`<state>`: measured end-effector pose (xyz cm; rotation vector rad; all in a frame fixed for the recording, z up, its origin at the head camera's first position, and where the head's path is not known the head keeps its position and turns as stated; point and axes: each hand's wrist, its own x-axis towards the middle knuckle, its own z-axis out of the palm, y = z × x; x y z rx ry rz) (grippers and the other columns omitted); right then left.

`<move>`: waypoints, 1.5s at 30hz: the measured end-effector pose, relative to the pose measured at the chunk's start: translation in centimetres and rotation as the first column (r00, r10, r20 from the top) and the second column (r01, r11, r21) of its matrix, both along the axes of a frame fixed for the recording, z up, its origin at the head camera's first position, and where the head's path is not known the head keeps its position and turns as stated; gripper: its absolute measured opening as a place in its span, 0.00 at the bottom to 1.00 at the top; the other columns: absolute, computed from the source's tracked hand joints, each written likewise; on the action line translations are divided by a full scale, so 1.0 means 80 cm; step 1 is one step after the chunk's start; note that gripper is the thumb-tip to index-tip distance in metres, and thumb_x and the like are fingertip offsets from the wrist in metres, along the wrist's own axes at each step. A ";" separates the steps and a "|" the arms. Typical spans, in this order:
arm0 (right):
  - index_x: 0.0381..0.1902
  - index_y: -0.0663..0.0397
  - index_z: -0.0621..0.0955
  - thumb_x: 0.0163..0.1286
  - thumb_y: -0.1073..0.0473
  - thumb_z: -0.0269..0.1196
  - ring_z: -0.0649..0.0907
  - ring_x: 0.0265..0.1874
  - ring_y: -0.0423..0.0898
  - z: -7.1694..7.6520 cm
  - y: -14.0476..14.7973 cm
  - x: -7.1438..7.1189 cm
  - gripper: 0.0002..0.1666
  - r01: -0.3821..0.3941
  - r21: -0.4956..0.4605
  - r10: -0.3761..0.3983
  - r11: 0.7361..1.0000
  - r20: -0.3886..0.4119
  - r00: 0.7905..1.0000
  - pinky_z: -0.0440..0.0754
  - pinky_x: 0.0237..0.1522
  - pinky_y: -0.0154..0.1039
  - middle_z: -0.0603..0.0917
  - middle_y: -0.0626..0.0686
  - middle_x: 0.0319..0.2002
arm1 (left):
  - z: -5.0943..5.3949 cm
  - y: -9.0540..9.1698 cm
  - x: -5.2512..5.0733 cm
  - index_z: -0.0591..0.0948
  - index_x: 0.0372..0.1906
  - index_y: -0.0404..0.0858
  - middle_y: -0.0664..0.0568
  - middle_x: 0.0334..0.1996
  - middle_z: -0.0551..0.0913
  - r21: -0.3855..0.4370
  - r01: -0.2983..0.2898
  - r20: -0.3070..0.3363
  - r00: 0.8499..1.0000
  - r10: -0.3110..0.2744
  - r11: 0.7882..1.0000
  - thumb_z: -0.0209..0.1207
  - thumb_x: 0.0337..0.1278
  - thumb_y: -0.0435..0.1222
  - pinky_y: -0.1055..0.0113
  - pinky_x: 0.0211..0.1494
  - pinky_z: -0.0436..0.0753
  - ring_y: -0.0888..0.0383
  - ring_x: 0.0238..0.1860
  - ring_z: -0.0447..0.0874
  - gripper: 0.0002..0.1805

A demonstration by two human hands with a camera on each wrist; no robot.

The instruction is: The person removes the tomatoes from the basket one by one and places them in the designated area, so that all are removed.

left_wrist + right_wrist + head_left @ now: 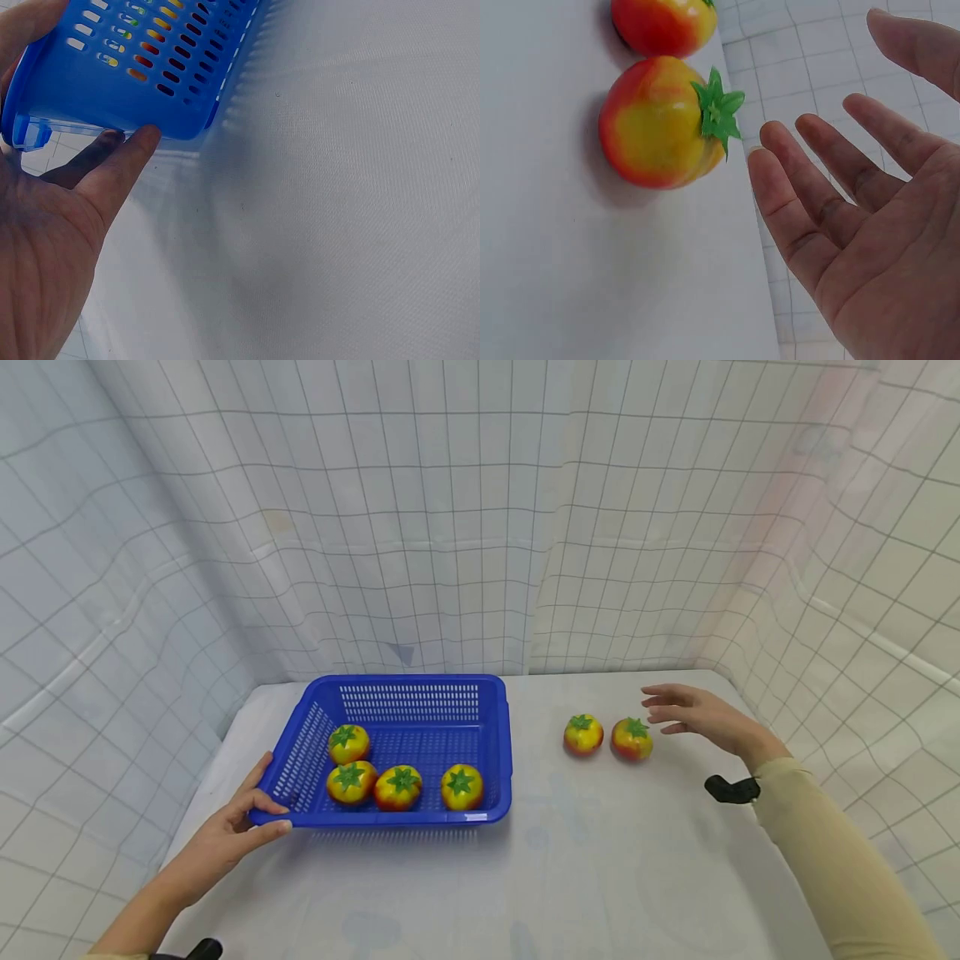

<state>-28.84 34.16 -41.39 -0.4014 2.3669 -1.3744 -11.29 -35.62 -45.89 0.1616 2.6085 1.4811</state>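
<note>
A blue basket [420,818] stands left of centre, with several red-yellow fruits [397,787] in it. My left hand [217,843] grips its front left corner, fingers along the side and thumb at the front; in the left wrist view the hand [52,225] touches the basket wall [112,97]. On the table's right lie two more fruits, one [583,735] beside the other [632,739]. My right hand [697,714] hovers just right of the nearer one, holding nothing. The right wrist view has its fingers spread, the hand [885,217] apart from the green-leaved fruit [660,124].
A white cloth covers the table [600,877]. Checked curtains [450,527] hang behind it and on both sides. Dark straps show at both wrists, the right one [732,790] beside a beige sleeve [840,852].
</note>
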 end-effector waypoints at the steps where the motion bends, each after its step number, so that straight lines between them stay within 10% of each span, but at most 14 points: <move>1: 0.75 0.54 0.66 0.77 0.49 0.62 0.77 0.64 0.62 0.002 -0.004 0.000 0.35 -0.003 -0.001 0.003 1.000 -0.004 1.000 0.81 0.57 0.42 0.72 0.61 0.70 | 0.000 0.000 0.000 0.74 0.50 0.36 0.66 0.82 0.30 -0.001 0.000 -0.001 1.000 0.000 1.000 0.60 0.73 0.40 0.86 0.55 0.60 0.28 0.78 0.28 0.13; 13: 0.74 0.40 0.70 0.71 0.44 0.67 0.79 0.63 0.59 0.020 -0.058 0.005 0.36 -0.062 0.020 0.062 0.998 -0.030 0.998 0.71 0.64 0.60 0.74 0.53 0.70 | 0.000 0.000 -0.001 0.74 0.50 0.36 0.59 0.83 0.29 0.010 -0.005 0.003 1.000 0.005 1.000 0.61 0.73 0.39 0.85 0.55 0.62 0.28 0.78 0.29 0.12; 45: 0.78 0.35 0.65 0.69 0.39 0.68 0.78 0.63 0.44 0.055 -0.237 0.020 0.44 -0.365 0.088 0.372 0.927 -0.069 0.926 0.75 0.63 0.52 0.73 0.47 0.71 | 0.001 0.000 0.000 0.74 0.50 0.36 0.62 0.83 0.30 0.015 -0.001 -0.008 1.000 0.001 1.000 0.61 0.73 0.39 0.86 0.55 0.61 0.29 0.79 0.28 0.12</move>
